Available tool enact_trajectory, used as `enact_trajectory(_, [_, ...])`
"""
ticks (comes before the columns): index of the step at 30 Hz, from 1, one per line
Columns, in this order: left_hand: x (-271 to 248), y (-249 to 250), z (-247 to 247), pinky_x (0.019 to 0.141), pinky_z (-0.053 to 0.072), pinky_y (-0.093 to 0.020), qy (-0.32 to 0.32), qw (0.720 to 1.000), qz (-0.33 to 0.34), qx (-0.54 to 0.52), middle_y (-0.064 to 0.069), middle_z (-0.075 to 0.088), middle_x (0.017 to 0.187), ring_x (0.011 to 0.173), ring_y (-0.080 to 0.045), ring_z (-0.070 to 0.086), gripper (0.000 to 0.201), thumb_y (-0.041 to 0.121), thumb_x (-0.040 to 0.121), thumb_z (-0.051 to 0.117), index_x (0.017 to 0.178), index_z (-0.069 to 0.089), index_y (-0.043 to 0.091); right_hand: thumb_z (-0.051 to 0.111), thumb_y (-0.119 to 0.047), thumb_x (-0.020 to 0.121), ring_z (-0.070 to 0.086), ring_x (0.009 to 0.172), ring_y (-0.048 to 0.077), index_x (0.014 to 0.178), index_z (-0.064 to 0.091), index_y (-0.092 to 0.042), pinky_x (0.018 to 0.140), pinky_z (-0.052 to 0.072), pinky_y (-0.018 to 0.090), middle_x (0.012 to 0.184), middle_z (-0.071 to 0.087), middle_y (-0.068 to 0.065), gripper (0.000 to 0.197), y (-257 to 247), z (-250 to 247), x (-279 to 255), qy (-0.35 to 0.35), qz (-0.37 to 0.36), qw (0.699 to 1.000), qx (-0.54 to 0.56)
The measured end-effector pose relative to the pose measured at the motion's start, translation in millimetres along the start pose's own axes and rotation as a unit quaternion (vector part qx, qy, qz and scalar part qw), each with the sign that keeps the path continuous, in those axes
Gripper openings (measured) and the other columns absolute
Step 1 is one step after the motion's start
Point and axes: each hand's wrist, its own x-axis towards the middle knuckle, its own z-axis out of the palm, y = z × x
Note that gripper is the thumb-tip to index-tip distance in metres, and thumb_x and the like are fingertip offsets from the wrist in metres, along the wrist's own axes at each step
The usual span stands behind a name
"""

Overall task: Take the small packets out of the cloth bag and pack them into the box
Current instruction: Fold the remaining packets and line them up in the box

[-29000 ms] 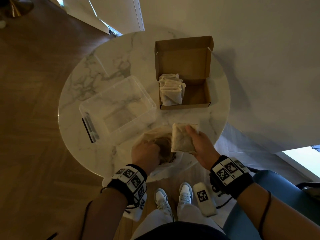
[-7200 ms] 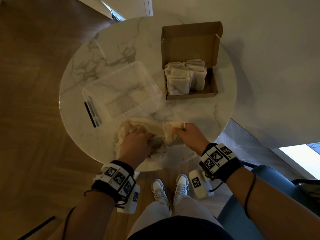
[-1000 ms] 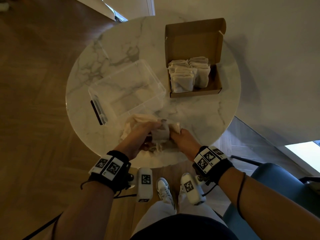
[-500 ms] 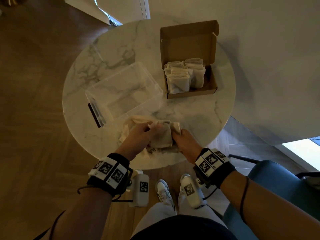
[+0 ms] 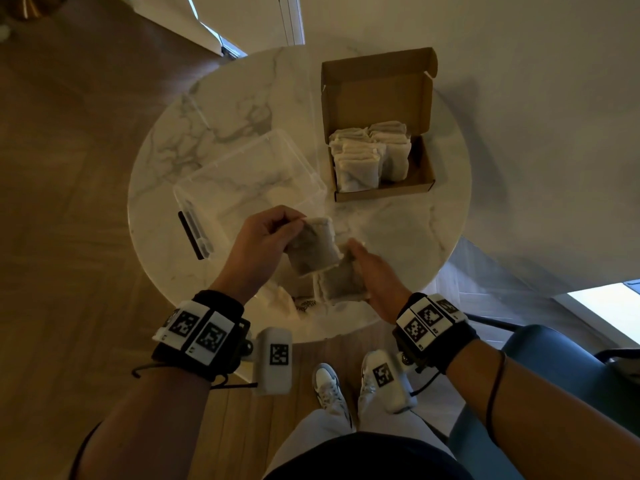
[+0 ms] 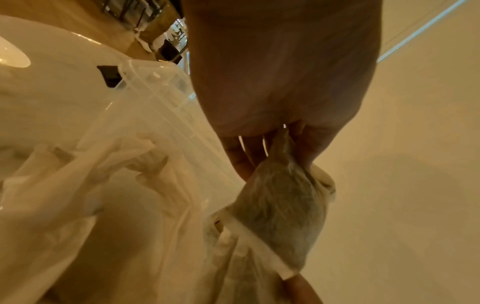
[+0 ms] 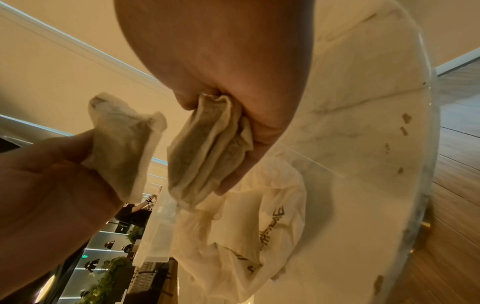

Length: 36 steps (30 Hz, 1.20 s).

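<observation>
Cloth bag [image 5: 277,299] crumpled, left hand [image 5: 258,242] pinching one packet [image 5: 313,245], right hand [image 5: 375,278] gripping another packet [image 5: 341,282].

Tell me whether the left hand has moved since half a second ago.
Yes. The left hand has lifted off the cloth bag, carrying a packet up toward the clear bin.

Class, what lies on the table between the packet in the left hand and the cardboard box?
Only bare marble table, seen in the head view.
</observation>
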Motion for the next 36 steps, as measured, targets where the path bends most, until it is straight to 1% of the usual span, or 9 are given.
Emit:
enact_trajectory(3, [2.5, -0.9, -2.4, 0.070, 0.044, -0.032, -0.003, 0.998, 0.011, 0.055, 0.000, 0.062, 0.070, 0.067, -0.010, 0.055, 0.022, 0.007, 0.094, 0.056, 0.082, 0.070, 0.020, 0.042, -0.049, 0.096, 0.053, 0.118, 0.030, 0.122, 0.057, -0.009, 0.105, 0.041, 0.049, 0.126, 0.057, 0.012, 0.051, -1.5, -0.1, 0.4, 0.004, 0.005, 1.000, -0.007])
enact_trajectory(8, [4.4, 8.0, -3.2, 0.068, 0.051, -0.028, -0.016, 1.000, -0.002, 0.010, 0.003, 0.065, 0.069, 0.068, -0.013, 0.061, 0.025, 0.004, 0.095, 0.054, 0.082, 0.070, 0.018, 0.043, -0.046, 0.097, 0.058, 0.117, 0.032, 0.125, 0.056, -0.004, 0.086, 0.050, 0.034, 0.126, 0.061, 0.014, 0.053, -1.1, -3.7, -5.2, 0.001, -0.007, 1.000, -0.016])
enact_trajectory(18, [12.5, 7.2, 0.5, 0.072, 0.043, -0.030, 0.032, 0.998, 0.008, 0.059, 0.001, 0.062, 0.073, 0.069, -0.009, 0.053, 0.018, 0.008, 0.094, 0.055, 0.083, 0.068, 0.014, 0.044, -0.045, 0.097, 0.057, 0.118, 0.032, 0.127, 0.055, -0.005, 0.099, 0.046, 0.041, 0.124, 0.061, 0.012, 0.051, -2.3, -5.4, -5.1, -0.008, -0.008, 1.000, 0.000])
enact_trajectory(23, [6.4, 14.2, 20.7, 0.073, 0.044, -0.017, 0.070, 0.982, 0.116, 0.133, 0.006, 0.068, 0.084, 0.080, -0.003, 0.059, 0.016, 0.012, 0.093, 0.056, 0.088, 0.069, 0.019, 0.045, -0.042, 0.097, 0.051, 0.123, 0.035, 0.132, 0.050, -0.003, 0.107, 0.039, 0.049, 0.135, 0.052, 0.019, 0.052, -7.3, 1.4, 0.8, -0.007, 0.061, 0.998, 0.033])
enact_trajectory(26, [-9.4, 5.5, 45.5, 0.083, 0.046, -0.021, 0.012, 0.945, 0.236, 0.229, 0.000, 0.069, 0.099, 0.093, -0.013, 0.061, 0.017, 0.015, 0.093, 0.054, 0.094, 0.070, 0.011, 0.044, -0.027, 0.100, 0.061, 0.100, 0.032, 0.108, 0.060, -0.005, 0.081, 0.056, 0.037, 0.121, 0.058, 0.021, 0.028, -1.4, -3.0, 5.6, -0.008, 0.059, 0.994, 0.088])
enact_trajectory(28, [-18.2, -11.2, 58.7, 0.089, 0.043, -0.025, -0.012, 0.916, 0.275, 0.290, -0.005, 0.069, 0.101, 0.097, -0.019, 0.060, 0.021, 0.017, 0.092, 0.052, 0.091, 0.071, 0.008, 0.041, -0.019, 0.101, 0.062, 0.090, 0.030, 0.096, 0.060, -0.009, 0.072, 0.056, 0.035, 0.114, 0.059, 0.020, 0.023, 1.0, -8.1, 5.4, -0.011, 0.043, 0.994, 0.101])
enact_trajectory(30, [-21.9, -29.1, 65.6, 0.094, 0.043, -0.030, -0.012, 0.898, 0.297, 0.324, -0.006, 0.070, 0.103, 0.099, -0.022, 0.062, 0.021, 0.016, 0.092, 0.053, 0.090, 0.072, 0.008, 0.036, -0.036, 0.101, 0.065, 0.088, 0.026, 0.107, 0.061, -0.009, 0.069, 0.056, 0.035, 0.104, 0.066, 0.017, 0.038, 2.2, -14.0, 7.1, -0.033, 0.036, 0.989, 0.142])
enact_trajectory(33, [-25.2, -42.6, 69.0, 0.097, 0.044, -0.033, -0.016, 0.882, 0.320, 0.346, -0.006, 0.071, 0.105, 0.102, -0.023, 0.063, 0.019, 0.015, 0.091, 0.055, 0.093, 0.073, 0.008, 0.022, -0.061, 0.096, 0.070, 0.069, 0.013, 0.109, 0.063, -0.011, 0.055, 0.053, 0.023, 0.078, 0.073, 0.005, 0.066, 1.6, -21.3, 10.4, -0.091, 0.032, 0.977, 0.190])
enact_trajectory(36, [-27.0, -43.4, 72.0, 0.095, 0.044, -0.034, -0.039, 0.873, 0.320, 0.367, -0.003, 0.071, 0.106, 0.104, -0.022, 0.063, 0.022, 0.019, 0.089, 0.053, 0.094, 0.073, 0.011, 0.029, -0.056, 0.096, 0.066, 0.055, 0.007, 0.103, 0.064, -0.009, 0.045, 0.048, 0.019, 0.066, 0.070, 0.001, 0.059, 4.3, -23.4, 7.9, -0.127, -0.004, 0.977, 0.171])
